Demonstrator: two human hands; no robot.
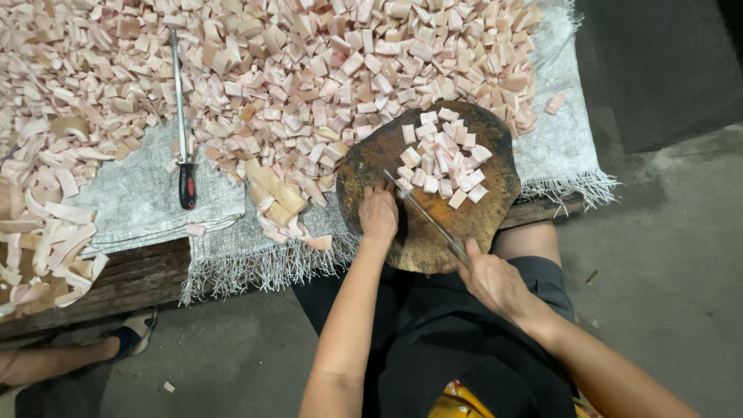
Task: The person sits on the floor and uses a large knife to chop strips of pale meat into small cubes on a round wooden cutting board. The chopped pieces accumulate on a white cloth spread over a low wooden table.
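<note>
In the head view, a round, dark brown chopping block (433,224) is seen at the near edge of a low wooden bench (139,279), which is covered by pale woven sacking (147,193) with a fringed hem. The left hand (378,215) is laid palm down on the near left part of the block, fingers together and bent, pressed against the wood; nothing is gripped in it. The right hand (489,277) is closed around the handle of a long knife (426,217), at the block's near right rim. The blade is seen edge-on as a thin line, running up and to the left across the block, with its tip just beside the fingers of the left hand. A cluster of small pink-and-white meat cubes (445,159) is spread over the far right half of the block, beyond the blade. A large heap of similar cut pieces (309,70) is piled on the sacking behind and to the left of the block, touching its far rim. Longer uncut strips (46,224) are stacked at the left end of the bench. A sharpening steel (180,116) with a black and red handle is laid on the sacking, well apart from both hands. A sandalled foot (131,333) of another person is visible on the concrete floor (658,271) at lower left.
</note>
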